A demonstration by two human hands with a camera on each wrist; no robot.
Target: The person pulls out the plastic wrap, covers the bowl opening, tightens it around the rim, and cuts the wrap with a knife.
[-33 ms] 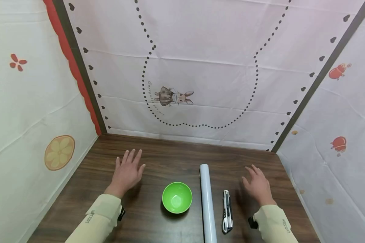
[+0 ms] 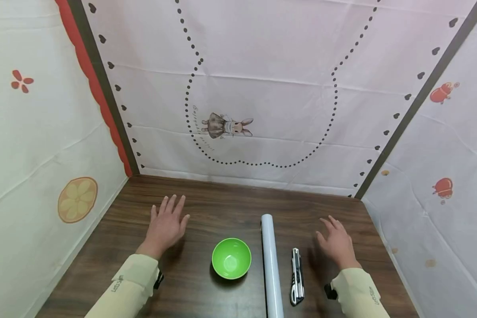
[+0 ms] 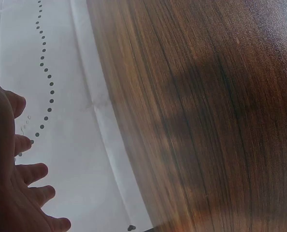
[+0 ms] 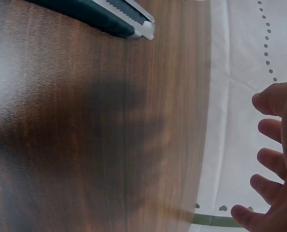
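Note:
A green bowl (image 2: pixel 231 259) stands upright on the brown wooden table (image 2: pixel 222 198), its inside bare. To its right lies a long white roll (image 2: pixel 272 265), running toward the near edge and cut off by the frame. Beside the roll is a utility knife (image 2: pixel 297 277) with a black and silver body; its front end (image 4: pixel 144 30) shows in the right wrist view. My left hand (image 2: pixel 166 227) hovers left of the bowl, fingers spread and holding nothing. My right hand (image 2: pixel 337 243) is right of the knife, fingers loosely bent, apart from it and holding nothing.
White printed cloth walls rise on three sides: the back cloth (image 2: pixel 262 101) with a rabbit picture, the left cloth (image 2: pixel 32 145) with an orange slice, and the right cloth (image 2: pixel 461 145). Both hands cast shadows on the tabletop.

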